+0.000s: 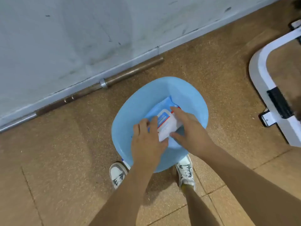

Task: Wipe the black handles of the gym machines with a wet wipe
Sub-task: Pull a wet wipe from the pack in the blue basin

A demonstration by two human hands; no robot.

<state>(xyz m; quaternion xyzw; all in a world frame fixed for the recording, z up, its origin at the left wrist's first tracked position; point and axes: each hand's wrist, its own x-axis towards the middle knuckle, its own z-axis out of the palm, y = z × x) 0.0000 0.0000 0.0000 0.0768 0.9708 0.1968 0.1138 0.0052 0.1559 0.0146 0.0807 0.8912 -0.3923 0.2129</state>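
The task is barely begun. The wet wipe pack (162, 117) lies in a blue basin (128, 115) on the floor. The left hand (146, 141) curls its fingers over the pack's near-left end, and the right hand (190, 131) clasps its right side between thumb and forefinger. No wipe is out yet, so I judge every handle remains to be wiped. A white machine frame (259, 74) stands at the right.

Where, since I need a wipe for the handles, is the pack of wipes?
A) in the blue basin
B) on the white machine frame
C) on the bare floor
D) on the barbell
A: the pack of wipes lies inside the blue basin, held there by the left hand and the right hand.
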